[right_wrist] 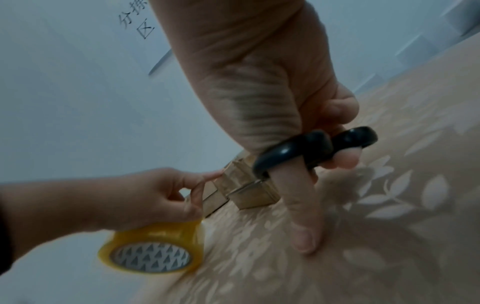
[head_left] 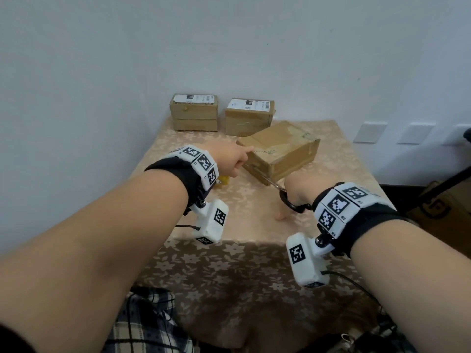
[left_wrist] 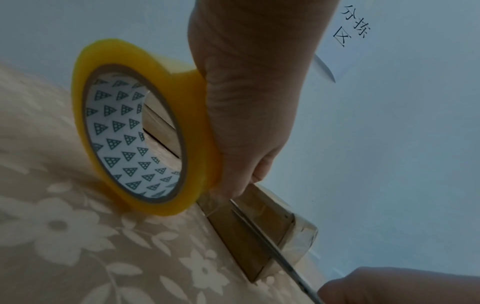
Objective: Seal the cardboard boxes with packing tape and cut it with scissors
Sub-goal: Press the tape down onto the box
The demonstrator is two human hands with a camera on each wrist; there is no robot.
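Note:
A brown cardboard box [head_left: 280, 149] lies askew in the middle of the table. My left hand [head_left: 234, 159] grips the yellow tape roll [left_wrist: 135, 127] standing on edge by the box's near-left corner, index finger stretched onto the box edge. A short strip of clear tape [left_wrist: 215, 203] runs from the roll to the box side. My right hand [head_left: 295, 187] holds the black-handled scissors [right_wrist: 311, 148], thumb and fingers through the loops. The blades [left_wrist: 272, 246] reach along the box's near side toward that strip. In the head view the roll [head_left: 224, 180] is mostly hidden under my left wrist.
Two smaller labelled boxes [head_left: 195, 112] [head_left: 249, 115] stand against the back wall. The floral tablecloth [head_left: 254, 250] drops over the near edge toward my lap. Wall sockets [head_left: 369, 132] and a brown object [head_left: 443, 207] lie to the right of the table.

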